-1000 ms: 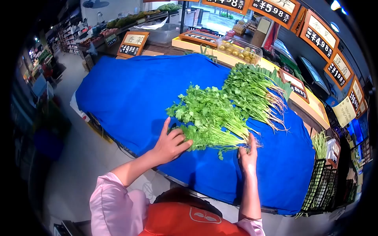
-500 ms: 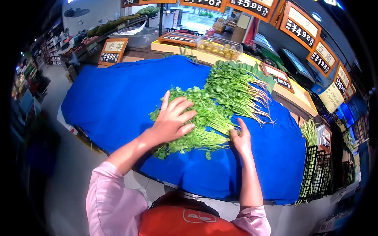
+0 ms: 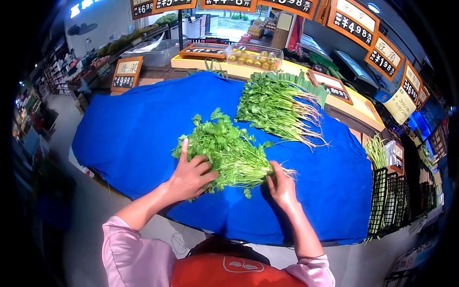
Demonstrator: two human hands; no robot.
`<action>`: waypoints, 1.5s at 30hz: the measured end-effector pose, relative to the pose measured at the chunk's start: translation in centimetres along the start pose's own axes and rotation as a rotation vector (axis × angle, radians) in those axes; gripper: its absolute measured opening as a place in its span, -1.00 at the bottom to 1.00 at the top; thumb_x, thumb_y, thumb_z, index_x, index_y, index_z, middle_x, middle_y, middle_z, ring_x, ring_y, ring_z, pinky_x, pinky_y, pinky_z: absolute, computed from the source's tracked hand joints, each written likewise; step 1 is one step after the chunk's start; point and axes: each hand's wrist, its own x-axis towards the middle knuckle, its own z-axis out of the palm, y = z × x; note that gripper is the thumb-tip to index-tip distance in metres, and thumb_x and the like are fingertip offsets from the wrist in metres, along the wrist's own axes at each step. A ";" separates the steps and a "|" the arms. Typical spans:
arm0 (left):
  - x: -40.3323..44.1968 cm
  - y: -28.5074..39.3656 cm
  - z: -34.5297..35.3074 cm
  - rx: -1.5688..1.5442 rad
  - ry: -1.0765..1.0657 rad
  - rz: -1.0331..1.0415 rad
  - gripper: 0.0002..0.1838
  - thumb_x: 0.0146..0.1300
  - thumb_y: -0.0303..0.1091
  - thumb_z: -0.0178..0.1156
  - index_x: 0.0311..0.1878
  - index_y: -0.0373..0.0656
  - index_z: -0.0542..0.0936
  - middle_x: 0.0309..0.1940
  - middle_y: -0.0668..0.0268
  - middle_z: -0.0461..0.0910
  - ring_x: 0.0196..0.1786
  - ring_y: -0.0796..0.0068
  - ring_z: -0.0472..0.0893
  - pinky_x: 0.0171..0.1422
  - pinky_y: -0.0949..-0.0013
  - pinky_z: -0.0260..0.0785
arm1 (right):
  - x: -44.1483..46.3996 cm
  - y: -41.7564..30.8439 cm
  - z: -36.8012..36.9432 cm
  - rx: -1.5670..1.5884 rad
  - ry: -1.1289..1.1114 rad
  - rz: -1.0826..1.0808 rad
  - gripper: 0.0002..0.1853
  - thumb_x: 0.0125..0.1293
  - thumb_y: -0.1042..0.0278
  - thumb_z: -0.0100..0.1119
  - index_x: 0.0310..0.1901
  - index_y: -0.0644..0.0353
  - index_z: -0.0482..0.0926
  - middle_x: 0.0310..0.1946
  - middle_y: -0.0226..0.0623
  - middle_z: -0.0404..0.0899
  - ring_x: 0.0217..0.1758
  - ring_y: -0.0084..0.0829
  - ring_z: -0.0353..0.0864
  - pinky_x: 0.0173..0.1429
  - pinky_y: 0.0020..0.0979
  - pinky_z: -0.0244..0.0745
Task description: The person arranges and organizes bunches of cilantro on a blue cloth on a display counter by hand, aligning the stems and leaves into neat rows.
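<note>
A leafy bunch of cilantro (image 3: 227, 150) lies on the blue cloth (image 3: 134, 129) in front of me, its leaves to the left and its pale roots to the right. My left hand (image 3: 190, 176) curls its fingers into the near left side of the leaves, with one finger sticking up. At the other end, my right hand (image 3: 282, 185) pinches the stems just short of the roots. Behind it rests a second, larger pile of cilantro (image 3: 275, 105), stems and pinkish roots pointing right, touched by neither hand.
Price signs (image 3: 353, 22) hang overhead, and another sign (image 3: 126, 74) stands at the back left. A clear box of round yellow fruit (image 3: 253, 58) sits on the yellow ledge (image 3: 217, 68). Black crates (image 3: 388, 196) with long green vegetables (image 3: 377, 153) stand right of the cloth.
The bunch now sits closer together, apart from the pile behind. My left hand has slid down and left off the top of the leaves. My right hand has closed on the stems.
</note>
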 end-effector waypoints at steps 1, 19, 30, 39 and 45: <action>0.2 0.0 -0.5 -0.042 0.037 -0.017 -0.67 -0.03 -0.21 0.40 -0.13 0.03 0.66 -0.15 0.36 0.53 0.13 0.28 0.50 0.42 -0.58 -0.41 | -0.3 0.2 0.2 -0.002 -0.010 0.025 -0.48 0.28 0.48 0.21 0.26 0.01 0.35 -0.35 0.00 0.63 -0.30 0.00 0.66 -0.22 -0.16 0.53; 17.1 -4.8 -1.8 -0.241 0.053 0.044 -0.71 0.22 -0.04 0.28 -0.16 -0.02 0.69 -0.13 0.39 0.61 0.13 0.37 0.52 0.51 -0.37 -0.37 | 3.5 3.7 -4.7 -0.105 0.195 0.124 -0.67 0.27 0.37 0.24 0.07 0.18 0.54 -0.35 0.04 0.66 -0.29 0.00 0.70 -0.20 -0.16 0.56; 27.2 -1.3 7.1 0.062 -0.280 0.231 0.06 -0.03 0.26 0.34 0.44 -0.18 0.20 0.26 0.12 0.38 0.32 0.13 0.34 0.50 -0.35 -0.21 | 11.6 8.9 -7.7 -0.583 -0.124 0.273 -0.09 0.16 0.27 0.29 0.44 0.36 -0.01 -0.42 0.09 0.65 -0.33 0.09 0.66 -0.24 -0.03 0.54; 28.2 -3.3 9.2 0.066 -0.449 0.035 0.06 0.00 0.33 0.29 0.44 -0.16 0.19 0.32 0.15 0.32 0.40 0.18 0.26 0.54 -0.24 -0.22 | 13.6 10.0 -9.7 -0.435 -0.217 0.237 -0.70 0.15 0.17 0.31 -0.22 0.19 0.53 -0.37 0.03 0.65 -0.20 0.05 0.65 -0.15 0.00 0.52; 29.7 -0.6 8.7 -0.042 -0.346 0.088 0.29 -0.10 0.32 0.37 0.53 -0.22 -0.08 0.48 -0.01 0.02 0.52 0.01 0.06 0.53 -0.30 -0.31 | 15.4 10.2 -9.9 -0.546 -0.281 0.238 -0.72 0.13 0.12 0.33 -0.30 0.18 0.62 -0.33 -0.03 0.67 -0.19 -0.01 0.67 -0.16 -0.05 0.54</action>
